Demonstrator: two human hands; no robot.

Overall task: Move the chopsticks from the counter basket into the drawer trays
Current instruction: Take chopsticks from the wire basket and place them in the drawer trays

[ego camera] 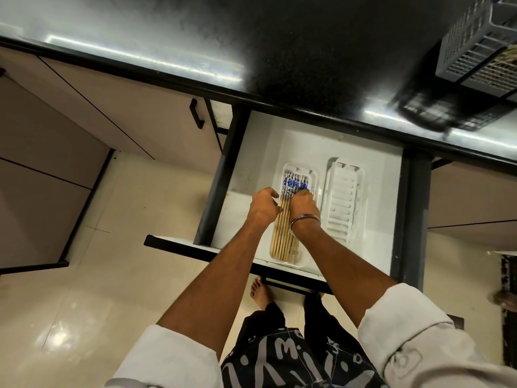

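Observation:
A bundle of wooden chopsticks with blue-and-white patterned tops lies lengthwise in the left white tray of the open drawer. My left hand rests at the bundle's left side, fingers curled against the sticks. On the bundle's right side my right hand, with a metal bangle on the wrist, presses its fingers on the patterned tops. The right white tray holds nothing. A grey mesh basket stands on the black counter at the top right, with more chopsticks dimly visible inside.
The black glossy counter runs across the top, overhanging the drawer's back. Closed beige cabinet doors sit at the left. My bare foot stands on the tiled floor under the drawer front. A dark object is at the right edge.

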